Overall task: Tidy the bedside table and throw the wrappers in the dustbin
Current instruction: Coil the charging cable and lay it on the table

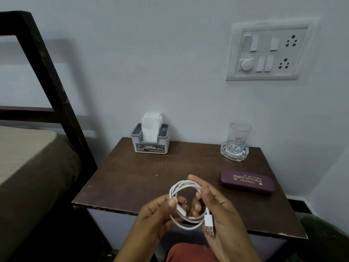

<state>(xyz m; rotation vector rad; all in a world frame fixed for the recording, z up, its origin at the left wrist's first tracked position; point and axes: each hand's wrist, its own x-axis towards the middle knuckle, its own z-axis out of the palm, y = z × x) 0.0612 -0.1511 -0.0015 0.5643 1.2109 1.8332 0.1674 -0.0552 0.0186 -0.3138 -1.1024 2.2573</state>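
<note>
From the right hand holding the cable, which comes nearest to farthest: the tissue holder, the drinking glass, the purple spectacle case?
1. The purple spectacle case, just right of the right hand and its cable.
2. The drinking glass, back right corner.
3. The tissue holder, back left, by the wall.

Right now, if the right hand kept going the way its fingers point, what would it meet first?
Probably the tissue holder at the back of the table; the right hand, gripping the white cable, points roughly there, though depth is unclear.
</note>
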